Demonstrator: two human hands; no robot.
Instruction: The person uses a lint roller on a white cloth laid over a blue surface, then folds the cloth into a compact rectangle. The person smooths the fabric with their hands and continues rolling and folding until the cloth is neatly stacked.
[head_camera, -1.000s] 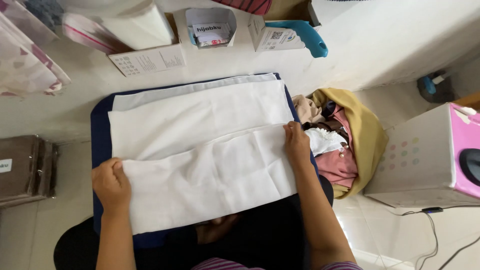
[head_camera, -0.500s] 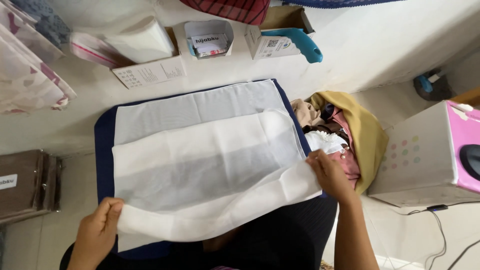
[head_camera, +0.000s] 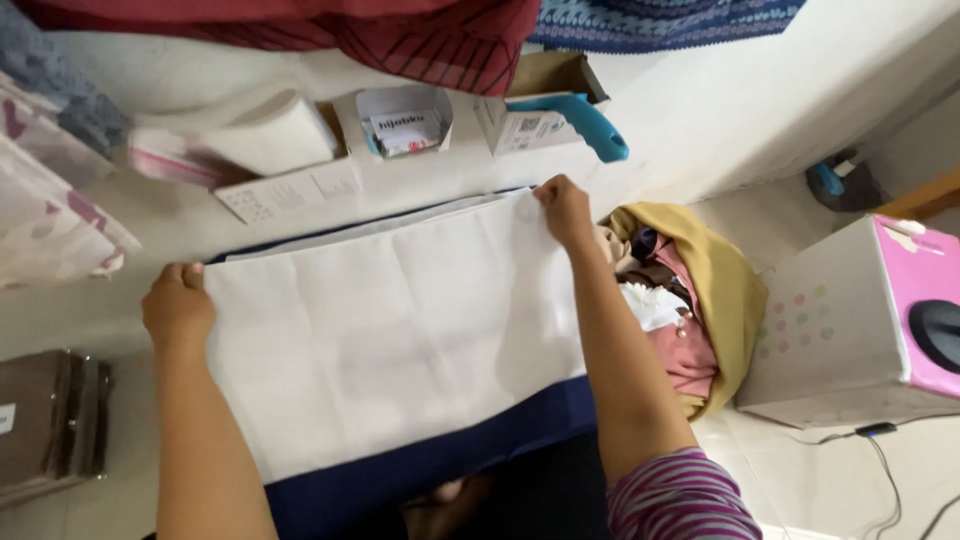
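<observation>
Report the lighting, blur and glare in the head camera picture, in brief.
Head view: soft, even daylight, faint shadows only. The white cloth is bright and nearly washed out, its folds just faint creases. The left hand and right hand at its far corners look slightly soft, as does the red fabric along the top. No hard glare.

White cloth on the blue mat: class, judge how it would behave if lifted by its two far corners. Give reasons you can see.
The white cloth would probably hang limp: it lies flat in layers and shows fold creases. It seems light, since the left hand and right hand hold it only at the corners. It might slide easily over the smooth blue mat.
</observation>
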